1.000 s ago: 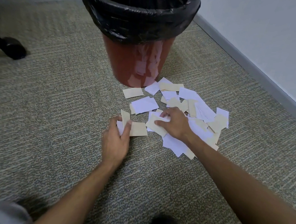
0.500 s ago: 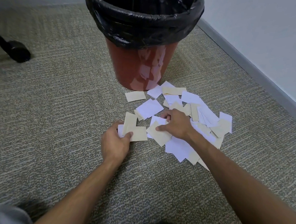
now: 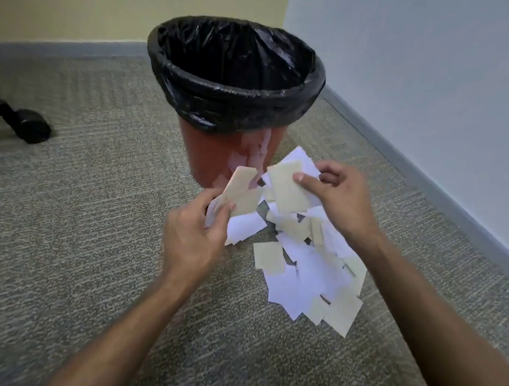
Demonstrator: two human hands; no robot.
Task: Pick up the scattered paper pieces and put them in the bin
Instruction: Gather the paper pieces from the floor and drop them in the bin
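A red bin (image 3: 216,157) lined with a black bag (image 3: 233,92) stands on the carpet straight ahead, its mouth open. White and cream paper pieces (image 3: 310,275) lie in a heap on the floor in front of it, to the right. My left hand (image 3: 193,236) is raised off the floor and grips a few cream and white pieces (image 3: 241,192). My right hand (image 3: 337,198) is also raised, pinching a cream piece (image 3: 287,186) with white ones behind it. Both hands hover just in front of the bin's red wall, below its rim.
A black chair caster and leg (image 3: 26,122) sit on the carpet at the far left. A grey baseboard (image 3: 423,174) and pale wall run along the right; a yellow wall stands behind the bin.
Both hands have lifted off the carpet with paper pieces in them and come up toward the bin. The view has tilted up, showing the bin's whole opening.
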